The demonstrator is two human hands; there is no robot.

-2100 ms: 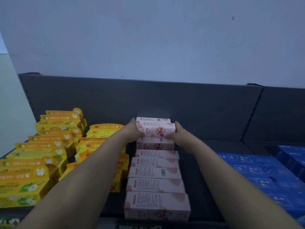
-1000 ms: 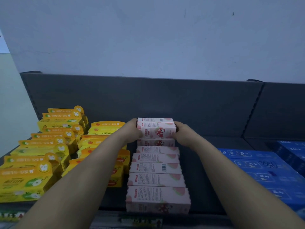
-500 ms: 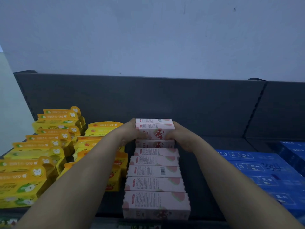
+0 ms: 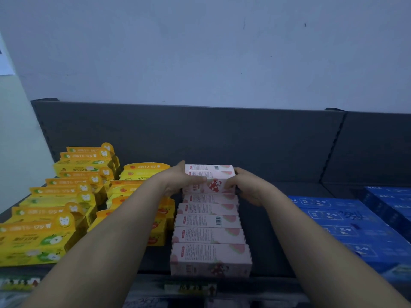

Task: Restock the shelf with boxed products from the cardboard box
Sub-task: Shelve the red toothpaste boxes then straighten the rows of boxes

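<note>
A row of pink boxes (image 4: 210, 235) runs front to back down the middle of the dark shelf (image 4: 264, 230). Near the back of the row a pink box with a red bear print (image 4: 211, 182) stands on the shelf, with another pink box just behind it. My left hand (image 4: 178, 180) grips its left end and my right hand (image 4: 246, 185) grips its right end, thumbs on the front face. The cardboard box is out of view.
Yellow boxes (image 4: 66, 203) fill the shelf's left part in two rows. Blue boxes (image 4: 347, 227) lie on the right. The dark back panel (image 4: 200, 134) rises behind the pink row. Price labels (image 4: 189, 288) line the front edge.
The held pink box has come down from a slightly raised, tilted pose to the level of the row. Both hands stay on its ends.
</note>
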